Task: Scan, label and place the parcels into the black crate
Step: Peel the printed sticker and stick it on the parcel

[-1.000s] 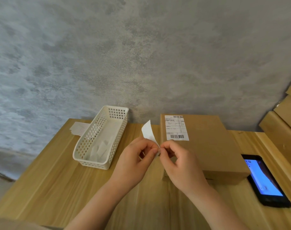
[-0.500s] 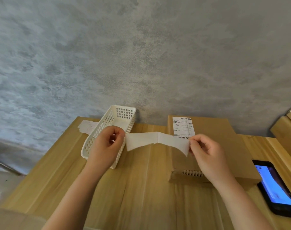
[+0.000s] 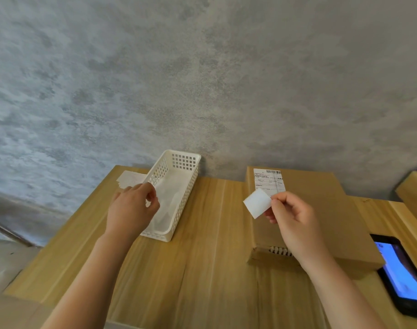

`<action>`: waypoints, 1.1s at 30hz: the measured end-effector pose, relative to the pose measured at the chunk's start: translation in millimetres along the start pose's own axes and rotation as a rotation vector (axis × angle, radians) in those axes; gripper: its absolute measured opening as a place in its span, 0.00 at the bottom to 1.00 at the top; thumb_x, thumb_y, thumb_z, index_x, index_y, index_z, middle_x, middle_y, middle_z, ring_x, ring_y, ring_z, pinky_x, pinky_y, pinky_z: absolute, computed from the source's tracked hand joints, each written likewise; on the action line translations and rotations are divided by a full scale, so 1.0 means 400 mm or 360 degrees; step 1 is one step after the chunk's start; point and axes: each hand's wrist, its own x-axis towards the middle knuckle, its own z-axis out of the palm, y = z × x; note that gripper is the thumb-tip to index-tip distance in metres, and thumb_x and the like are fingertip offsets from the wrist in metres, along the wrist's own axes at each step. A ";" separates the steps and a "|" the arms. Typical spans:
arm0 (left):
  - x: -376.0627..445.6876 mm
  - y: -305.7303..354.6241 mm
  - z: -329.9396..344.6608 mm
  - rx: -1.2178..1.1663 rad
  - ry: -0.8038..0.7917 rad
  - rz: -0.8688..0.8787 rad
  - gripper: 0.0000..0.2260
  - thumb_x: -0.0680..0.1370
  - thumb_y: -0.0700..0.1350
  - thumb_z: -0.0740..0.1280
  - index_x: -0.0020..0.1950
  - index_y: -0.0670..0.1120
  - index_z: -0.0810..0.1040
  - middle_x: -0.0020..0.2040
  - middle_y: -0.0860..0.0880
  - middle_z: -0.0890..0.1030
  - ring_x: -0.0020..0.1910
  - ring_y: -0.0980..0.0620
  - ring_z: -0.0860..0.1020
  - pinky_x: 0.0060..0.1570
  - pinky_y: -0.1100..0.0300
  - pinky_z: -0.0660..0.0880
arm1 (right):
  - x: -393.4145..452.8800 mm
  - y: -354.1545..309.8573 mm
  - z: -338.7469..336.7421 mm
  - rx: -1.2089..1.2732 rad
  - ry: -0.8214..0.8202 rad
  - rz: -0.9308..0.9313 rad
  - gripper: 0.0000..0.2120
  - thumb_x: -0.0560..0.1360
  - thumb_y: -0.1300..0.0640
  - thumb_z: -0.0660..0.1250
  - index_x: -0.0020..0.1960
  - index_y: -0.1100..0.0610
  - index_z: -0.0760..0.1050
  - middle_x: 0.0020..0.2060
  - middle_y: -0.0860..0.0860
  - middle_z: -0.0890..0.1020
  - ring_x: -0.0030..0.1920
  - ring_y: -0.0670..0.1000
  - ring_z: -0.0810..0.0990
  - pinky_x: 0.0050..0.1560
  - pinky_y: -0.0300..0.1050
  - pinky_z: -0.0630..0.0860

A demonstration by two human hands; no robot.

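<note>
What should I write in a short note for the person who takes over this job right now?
Left hand: over the white basket, fingers curled, possibly pinching backing paper; unclear.
Right hand: pinches a small white label above the cardboard parcel.
The parcel lies on the table and carries a shipping label. Phone beside it, screen lit.
Left: stick the label, put the parcel in the crate, which is not in view.

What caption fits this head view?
Right hand pinches a white sticker above the cardboard parcel; left hand reaches over the white basket.

Head-worn view, down over table (image 3: 202, 269)
</note>
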 end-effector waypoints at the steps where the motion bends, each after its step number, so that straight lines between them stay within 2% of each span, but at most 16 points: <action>1: 0.000 -0.001 0.007 0.0046 -0.0009 0.0016 0.04 0.77 0.48 0.67 0.43 0.54 0.74 0.39 0.58 0.77 0.39 0.53 0.74 0.48 0.56 0.69 | 0.000 0.000 0.003 0.0005 -0.0002 -0.0005 0.10 0.79 0.64 0.63 0.42 0.55 0.79 0.36 0.47 0.84 0.37 0.42 0.81 0.44 0.49 0.77; 5: 0.002 -0.002 0.018 0.0125 -0.0065 0.0006 0.06 0.76 0.50 0.68 0.43 0.53 0.72 0.36 0.59 0.74 0.40 0.52 0.73 0.51 0.56 0.67 | 0.000 -0.001 0.008 0.0035 -0.0011 -0.0005 0.11 0.79 0.65 0.62 0.42 0.56 0.78 0.35 0.46 0.84 0.37 0.41 0.81 0.42 0.42 0.77; 9: 0.002 -0.003 0.023 0.0113 0.0002 0.0033 0.04 0.77 0.48 0.68 0.44 0.53 0.74 0.41 0.56 0.79 0.42 0.51 0.75 0.51 0.54 0.70 | -0.002 0.002 0.008 0.0017 -0.0014 0.0002 0.11 0.79 0.64 0.63 0.42 0.54 0.79 0.36 0.46 0.84 0.38 0.41 0.81 0.41 0.40 0.78; 11: 0.003 0.002 0.021 0.0088 0.0019 0.0053 0.01 0.79 0.47 0.67 0.47 0.53 0.77 0.44 0.56 0.81 0.44 0.51 0.76 0.51 0.55 0.70 | -0.001 0.002 0.006 0.0012 -0.0010 0.0013 0.11 0.79 0.64 0.63 0.42 0.54 0.79 0.36 0.48 0.84 0.37 0.42 0.81 0.42 0.44 0.78; 13: 0.004 0.010 0.019 0.0120 0.0016 0.0070 0.05 0.80 0.47 0.65 0.52 0.54 0.80 0.48 0.56 0.83 0.48 0.50 0.78 0.52 0.55 0.70 | -0.003 0.002 0.000 -0.0008 -0.0005 0.0016 0.10 0.79 0.63 0.63 0.42 0.54 0.79 0.37 0.49 0.84 0.37 0.43 0.80 0.43 0.49 0.78; 15: 0.004 0.025 0.010 0.0144 0.0027 0.0089 0.07 0.81 0.47 0.65 0.54 0.53 0.81 0.50 0.55 0.83 0.50 0.49 0.79 0.53 0.54 0.71 | -0.008 0.000 -0.008 -0.0004 -0.0007 0.0022 0.09 0.79 0.63 0.63 0.43 0.55 0.79 0.37 0.48 0.84 0.37 0.43 0.80 0.44 0.49 0.78; 19: -0.017 0.118 -0.026 -0.0144 0.0060 0.0240 0.05 0.79 0.48 0.66 0.52 0.53 0.81 0.46 0.57 0.81 0.47 0.52 0.78 0.49 0.56 0.71 | -0.017 -0.006 -0.026 0.0014 -0.0007 0.0006 0.09 0.80 0.63 0.63 0.44 0.56 0.79 0.37 0.46 0.84 0.39 0.43 0.82 0.44 0.44 0.77; 22: -0.063 0.234 -0.036 -0.0580 -0.0036 0.0440 0.03 0.78 0.48 0.69 0.50 0.53 0.81 0.44 0.60 0.79 0.45 0.60 0.76 0.48 0.59 0.72 | -0.023 -0.007 -0.043 -0.0008 0.0006 -0.0011 0.11 0.80 0.62 0.63 0.42 0.52 0.79 0.36 0.46 0.84 0.38 0.45 0.82 0.43 0.50 0.78; 25: -0.113 0.337 -0.028 -0.0843 -0.0174 0.0663 0.09 0.76 0.56 0.66 0.51 0.54 0.80 0.45 0.62 0.79 0.48 0.64 0.76 0.51 0.63 0.73 | -0.031 -0.005 -0.056 -0.0032 -0.0008 -0.0036 0.13 0.80 0.59 0.64 0.41 0.46 0.79 0.36 0.50 0.83 0.40 0.56 0.80 0.46 0.59 0.78; 30: -0.163 0.436 0.001 -0.0854 -0.0145 0.0808 0.14 0.73 0.62 0.67 0.51 0.55 0.74 0.47 0.64 0.76 0.49 0.62 0.74 0.51 0.61 0.72 | -0.049 0.011 -0.080 -0.0098 -0.0040 -0.0079 0.11 0.80 0.59 0.64 0.43 0.47 0.79 0.37 0.52 0.83 0.42 0.55 0.82 0.49 0.62 0.78; 33: -0.173 0.460 0.017 -0.0733 -0.0010 0.0872 0.13 0.73 0.60 0.68 0.50 0.54 0.73 0.47 0.61 0.78 0.48 0.58 0.76 0.46 0.55 0.74 | -0.062 0.014 -0.094 -0.0097 -0.0086 -0.0090 0.10 0.80 0.58 0.63 0.44 0.48 0.80 0.38 0.51 0.83 0.42 0.56 0.82 0.48 0.63 0.78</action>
